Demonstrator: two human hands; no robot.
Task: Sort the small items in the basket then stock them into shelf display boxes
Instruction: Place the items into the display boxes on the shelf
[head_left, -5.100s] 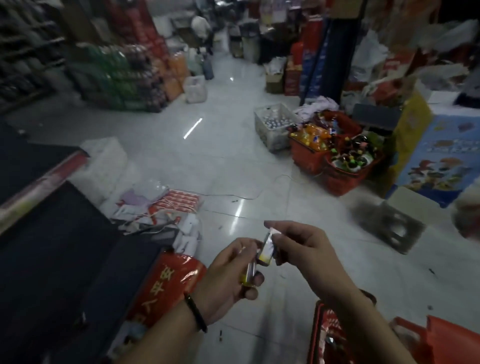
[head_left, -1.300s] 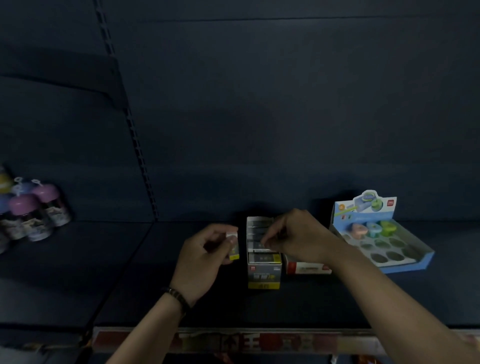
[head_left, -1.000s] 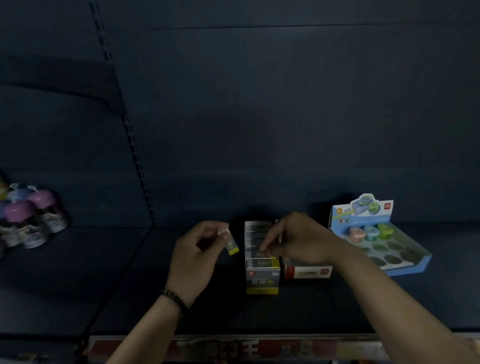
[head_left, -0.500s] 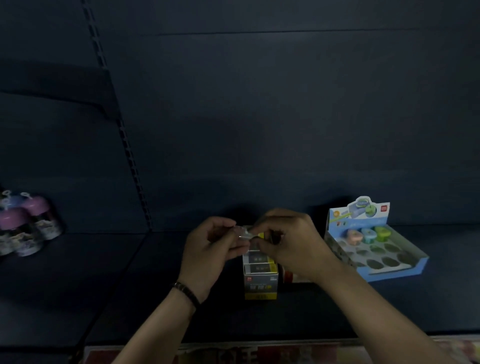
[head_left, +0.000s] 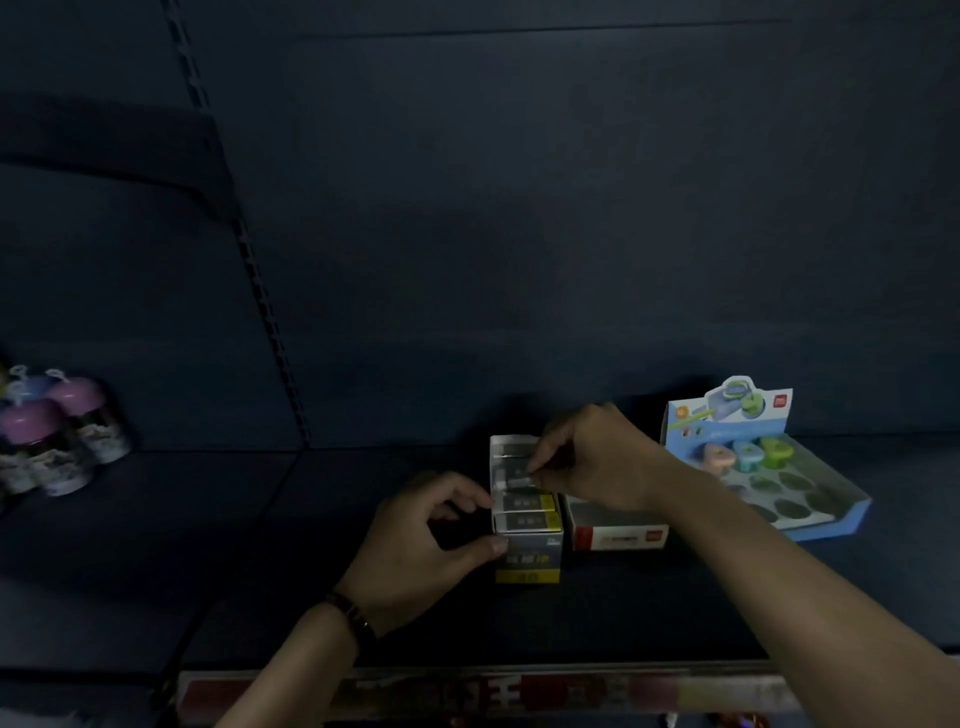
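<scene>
A narrow grey and yellow display box (head_left: 527, 564) stands on the dark shelf, with small yellow-banded erasers (head_left: 524, 512) lined up inside. My right hand (head_left: 597, 460) reaches over the box's back half and pinches one small eraser (head_left: 519, 480) between thumb and fingertips, low among the others. My left hand (head_left: 431, 535) is at the box's left side, its thumb on the front left corner and a fingertip on the left wall. The basket is out of view.
A red and white box (head_left: 615, 538) sits just right of the display box. Further right is a blue display tray (head_left: 831, 512) with three coloured items (head_left: 743, 452) and several unfilled holes. Pink-capped bottles (head_left: 62, 436) stand at far left. The shelf's front edge (head_left: 467, 691) runs below.
Half a second ago both hands met on the eraser above the box. My right hand has since carried it down into the box, and my left hand has dropped to the box's left side.
</scene>
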